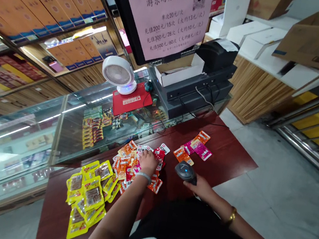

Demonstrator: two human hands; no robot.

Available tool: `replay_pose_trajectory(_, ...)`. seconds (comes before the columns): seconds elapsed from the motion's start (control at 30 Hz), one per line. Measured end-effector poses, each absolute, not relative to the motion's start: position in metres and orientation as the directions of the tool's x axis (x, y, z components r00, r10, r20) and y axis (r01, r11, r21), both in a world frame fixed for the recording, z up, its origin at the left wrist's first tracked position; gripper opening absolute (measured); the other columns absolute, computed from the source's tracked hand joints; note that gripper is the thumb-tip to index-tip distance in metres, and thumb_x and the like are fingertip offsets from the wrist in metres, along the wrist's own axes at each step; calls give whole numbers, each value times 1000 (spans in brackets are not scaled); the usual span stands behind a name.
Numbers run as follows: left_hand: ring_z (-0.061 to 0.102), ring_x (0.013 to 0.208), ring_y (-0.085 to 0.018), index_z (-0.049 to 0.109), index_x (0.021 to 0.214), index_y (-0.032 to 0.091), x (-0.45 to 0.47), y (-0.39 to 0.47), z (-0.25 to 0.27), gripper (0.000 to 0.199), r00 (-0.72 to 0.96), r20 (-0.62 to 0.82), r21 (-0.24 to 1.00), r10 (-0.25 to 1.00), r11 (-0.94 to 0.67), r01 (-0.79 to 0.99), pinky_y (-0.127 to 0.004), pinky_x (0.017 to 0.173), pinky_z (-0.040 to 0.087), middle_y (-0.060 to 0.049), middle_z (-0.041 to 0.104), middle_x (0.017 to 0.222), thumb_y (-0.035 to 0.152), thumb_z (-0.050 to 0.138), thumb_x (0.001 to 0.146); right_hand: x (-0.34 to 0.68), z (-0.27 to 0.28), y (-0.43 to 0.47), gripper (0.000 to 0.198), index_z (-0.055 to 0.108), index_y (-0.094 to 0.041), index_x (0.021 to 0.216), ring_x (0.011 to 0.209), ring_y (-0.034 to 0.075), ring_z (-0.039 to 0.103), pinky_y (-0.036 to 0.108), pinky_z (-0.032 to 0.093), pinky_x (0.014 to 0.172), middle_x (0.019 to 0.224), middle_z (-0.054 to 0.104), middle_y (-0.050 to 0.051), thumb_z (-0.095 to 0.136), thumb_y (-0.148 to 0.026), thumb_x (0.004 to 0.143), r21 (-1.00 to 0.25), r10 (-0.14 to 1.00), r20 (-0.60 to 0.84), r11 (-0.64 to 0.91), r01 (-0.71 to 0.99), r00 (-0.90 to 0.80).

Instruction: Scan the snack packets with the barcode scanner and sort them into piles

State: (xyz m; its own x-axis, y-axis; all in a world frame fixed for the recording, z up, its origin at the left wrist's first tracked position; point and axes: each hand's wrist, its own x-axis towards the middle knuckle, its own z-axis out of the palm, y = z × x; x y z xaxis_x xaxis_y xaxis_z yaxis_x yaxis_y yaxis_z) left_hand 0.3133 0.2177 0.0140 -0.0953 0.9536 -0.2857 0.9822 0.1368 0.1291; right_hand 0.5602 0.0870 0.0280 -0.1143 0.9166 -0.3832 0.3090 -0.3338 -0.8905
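Observation:
My left hand (147, 162) is at a heap of small orange, red and white snack packets (122, 168), fingers curled down onto a packet at its top. Part of the heap is hidden under this hand and wrist. In my right hand (199, 186) is a dark handheld barcode scanner (186, 171) with a small blue light, its head over the dark red tabletop (222, 146). Just beyond the scanner lie several orange and pink packets (200, 148), apart from the heap. To the left, yellow snack packets (93, 198) are piled up.
Behind the table stands a glass display counter (88, 103) with a white fan (118, 74) on a red mat (131, 102). A monitor (167, 18) bearing a pink sign and a dark cash drawer (195, 87) with cables stand ahead. Cardboard boxes (316, 39) are at the right.

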Motion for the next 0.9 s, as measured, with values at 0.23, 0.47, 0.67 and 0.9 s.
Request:
replay_pose_trajectory(0.23, 54, 115, -32, 60, 111, 15, 316, 217, 11, 50, 3, -367, 66, 930, 23, 998, -41, 96, 37, -17, 65, 114, 52, 67, 77, 558, 25, 88, 54, 67, -15, 114, 104, 34, 68, 48, 51, 94, 110, 75, 13, 71, -51, 73, -886, 919, -381, -331, 324, -104)
replay_pose_trajectory(0.47, 66, 94, -23, 56, 114, 22, 320, 213, 17, 50, 101, -459, 281, 883, 36, 959, -30, 86, 39, -7, 72, 98, 52, 69, 77, 552, 44, 98, 52, 67, -16, 117, 106, 33, 67, 47, 49, 97, 114, 74, 12, 72, -48, 76, -928, 940, -320, -285, 241, -118)
replay_pose_trajectory(0.67, 66, 92, -22, 57, 114, 22, 325, 202, 7, 50, 125, -467, 373, 875, 67, 926, -28, 82, 41, -6, 72, 99, 50, 71, 75, 547, 57, 105, 49, 67, -15, 115, 103, 32, 68, 45, 51, 95, 109, 75, 12, 71, -46, 77, -930, 945, -309, -278, 240, -104)
replay_pose_trajectory(0.9, 67, 96, -23, 57, 119, 19, 326, 210, 1, 48, 116, -487, 349, 866, 71, 935, -28, 82, 43, -10, 72, 106, 41, 68, 78, 545, 55, 99, 45, 69, -18, 111, 101, 32, 69, 46, 52, 93, 106, 76, 10, 73, -44, 75, -916, 939, -336, -307, 260, -72)
